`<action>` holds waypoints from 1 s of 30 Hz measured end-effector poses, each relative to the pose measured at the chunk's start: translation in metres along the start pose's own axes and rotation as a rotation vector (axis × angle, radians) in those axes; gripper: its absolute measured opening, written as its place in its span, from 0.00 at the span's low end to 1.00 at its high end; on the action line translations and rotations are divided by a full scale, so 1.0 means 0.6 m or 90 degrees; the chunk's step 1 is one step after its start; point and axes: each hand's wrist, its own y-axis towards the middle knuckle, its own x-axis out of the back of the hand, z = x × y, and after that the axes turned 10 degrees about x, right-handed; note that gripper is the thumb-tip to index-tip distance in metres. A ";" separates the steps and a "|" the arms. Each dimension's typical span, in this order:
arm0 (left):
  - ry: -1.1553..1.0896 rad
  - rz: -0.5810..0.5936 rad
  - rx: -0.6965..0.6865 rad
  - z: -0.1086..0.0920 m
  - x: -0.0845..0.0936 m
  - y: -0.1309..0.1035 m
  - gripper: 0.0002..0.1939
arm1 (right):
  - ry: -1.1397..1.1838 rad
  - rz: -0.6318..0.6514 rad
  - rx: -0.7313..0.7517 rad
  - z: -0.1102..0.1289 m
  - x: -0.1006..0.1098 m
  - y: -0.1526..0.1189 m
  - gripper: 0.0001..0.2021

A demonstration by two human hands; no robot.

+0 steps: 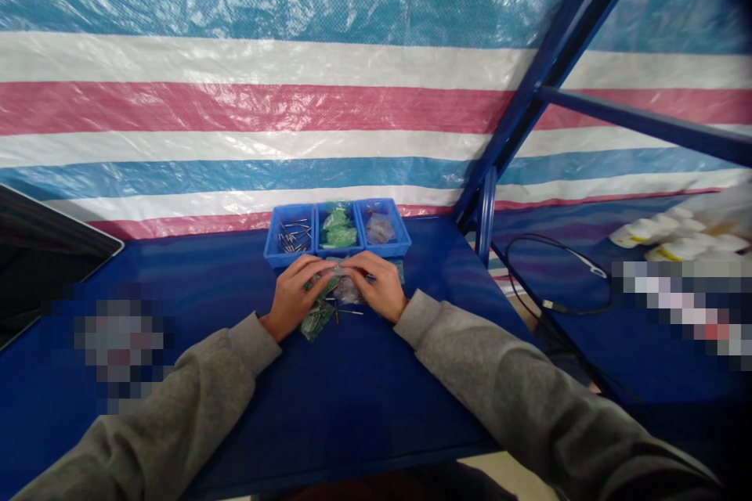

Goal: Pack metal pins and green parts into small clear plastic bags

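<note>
My left hand (301,291) and my right hand (379,282) meet just in front of three blue bins. Their fingers pinch the top of a small clear plastic bag (339,272) between them. Under the hands lie a green packet (317,319) with thin metal pieces on it or in it, another clear bag (348,292) and a few loose slim metal pieces (351,311). Metal rods (294,241) fill the left bin, green packets (339,228) the middle one, and clear bags (381,229) the right one. The fingers partly hide the bag.
All this stands on a blue table (329,415). A dark screen-like panel (47,258) leans in at the left. At the right are a blue metal frame (517,109), a black cable (552,309) and white bottles (658,231) on another surface. Striped sheeting (264,109) hangs behind.
</note>
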 end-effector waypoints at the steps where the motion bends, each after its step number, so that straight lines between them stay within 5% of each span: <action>1: 0.003 -0.005 0.000 0.001 0.000 0.000 0.09 | -0.001 -0.001 0.003 0.002 0.001 0.001 0.08; 14: 0.028 0.003 0.054 0.002 -0.001 -0.004 0.07 | -0.026 0.088 0.009 0.000 0.000 0.001 0.09; 22: 0.061 -0.008 0.078 0.002 -0.003 -0.006 0.09 | -0.040 0.062 -0.020 -0.001 -0.002 -0.002 0.07; 26: 0.057 -0.003 0.088 0.002 -0.004 -0.006 0.09 | -0.001 0.042 -0.068 -0.003 -0.004 -0.006 0.16; 30: 0.040 -0.014 0.091 0.002 -0.004 -0.006 0.10 | -0.009 0.032 -0.023 -0.002 -0.002 -0.006 0.15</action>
